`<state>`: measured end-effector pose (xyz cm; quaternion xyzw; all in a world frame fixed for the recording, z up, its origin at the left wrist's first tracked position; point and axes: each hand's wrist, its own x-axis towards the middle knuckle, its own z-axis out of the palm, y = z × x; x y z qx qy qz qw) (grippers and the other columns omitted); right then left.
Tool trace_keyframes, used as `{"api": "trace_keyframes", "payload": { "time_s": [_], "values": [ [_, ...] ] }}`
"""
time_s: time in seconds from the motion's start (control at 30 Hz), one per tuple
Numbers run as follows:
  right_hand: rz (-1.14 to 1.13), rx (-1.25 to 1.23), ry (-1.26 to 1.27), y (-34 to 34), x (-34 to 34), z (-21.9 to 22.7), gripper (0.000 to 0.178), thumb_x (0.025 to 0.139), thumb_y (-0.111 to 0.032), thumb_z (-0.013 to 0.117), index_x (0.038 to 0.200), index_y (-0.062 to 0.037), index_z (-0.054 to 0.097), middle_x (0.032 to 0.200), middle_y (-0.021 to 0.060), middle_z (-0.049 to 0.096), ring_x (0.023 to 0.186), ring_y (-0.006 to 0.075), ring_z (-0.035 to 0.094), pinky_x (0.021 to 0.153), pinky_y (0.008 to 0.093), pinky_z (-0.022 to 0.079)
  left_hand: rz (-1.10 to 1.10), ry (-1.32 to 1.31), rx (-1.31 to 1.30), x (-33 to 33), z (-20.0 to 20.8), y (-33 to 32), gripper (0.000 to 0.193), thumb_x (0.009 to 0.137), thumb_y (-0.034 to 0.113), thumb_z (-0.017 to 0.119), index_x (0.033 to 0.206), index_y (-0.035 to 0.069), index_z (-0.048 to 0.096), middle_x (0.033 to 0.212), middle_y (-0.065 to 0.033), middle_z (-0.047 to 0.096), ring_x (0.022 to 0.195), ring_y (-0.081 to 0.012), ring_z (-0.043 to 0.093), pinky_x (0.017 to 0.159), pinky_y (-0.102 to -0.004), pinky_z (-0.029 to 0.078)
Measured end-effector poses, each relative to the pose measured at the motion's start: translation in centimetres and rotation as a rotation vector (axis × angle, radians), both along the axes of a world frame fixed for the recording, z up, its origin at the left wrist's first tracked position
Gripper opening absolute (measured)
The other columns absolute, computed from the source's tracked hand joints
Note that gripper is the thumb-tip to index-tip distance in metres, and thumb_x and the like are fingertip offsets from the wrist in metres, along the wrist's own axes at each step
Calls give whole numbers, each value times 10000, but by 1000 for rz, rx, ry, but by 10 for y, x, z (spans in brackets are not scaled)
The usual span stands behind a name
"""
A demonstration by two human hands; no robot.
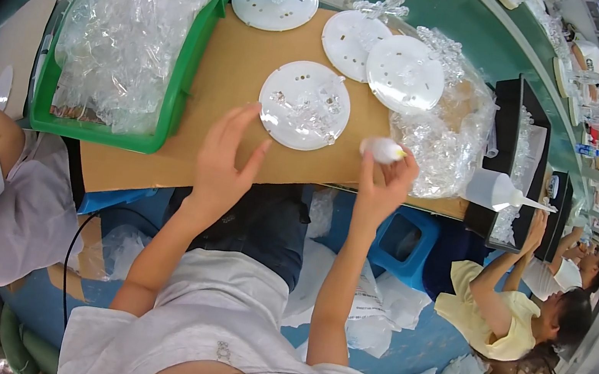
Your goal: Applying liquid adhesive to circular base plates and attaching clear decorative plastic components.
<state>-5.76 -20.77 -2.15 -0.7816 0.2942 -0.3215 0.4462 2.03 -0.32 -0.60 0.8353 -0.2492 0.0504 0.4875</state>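
White disc (301, 129) lies flat on the cardboard-topped counter (227, 72), straight ahead of the wearer, clear plastic pieces on its face. From where I watch, it sits between the two hands and a bit beyond them. It's round, so I log no long axis.

Left hand (225, 159) is nearer: its fingertips reach the disc's left rim. Touching or just short of it, I can't tell from this angle. The disc lies to the right of those fingers. I mark them released, thumb spread wide from the rest, nothing between.

Right hand (385, 183) is farther off, past the disc's lower right, clearly apart from it. Those fingers are grasping a small white bottle (379, 150), pinched near its yellowish end. I read the bottle as lying roughly sideways, plain end toward the disc; it's blurred, so fine detail is out.

Quick surroundings: green tray (174, 102) with clear-wrapped parts on the left, another disc (261, 5) behind, two overlapping discs (407, 73) beyond the right hand, clear plastic bag (431, 164) right of the bottle, squeeze bottle (487, 189) by the black bin (508, 102).
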Motion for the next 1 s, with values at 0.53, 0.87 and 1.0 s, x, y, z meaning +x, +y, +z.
{"api": "trace_keyframes", "payload": {
  "time_s": [0.53,0.87,1.0],
  "values": [
    [-95,-84,47,-11,10,1,585,772,-116,753,1249,15,442,1179,178,541,1091,265,554,902,367,479,-42,0,-38,6,-15,13,310,825,1,589,1134,28,593,1146,-125,564,1150,-322,521,948,-388,427],
    [496,-561,264,47,59,96,413,713,-140,758,1101,-79,632,1023,101,662,917,200,649,707,306,504,-4,-21,-31,16,-23,19,279,827,-29,559,1099,17,604,1125,-134,570,1143,-325,527,961,-379,415],
    [635,-332,359,21,67,132,198,731,-112,764,910,-60,696,825,73,704,709,158,678,626,263,526,32,-6,-64,14,-29,22,258,823,-21,555,1072,15,611,1106,-143,574,1124,-339,530,953,-387,420]
  ]
}}
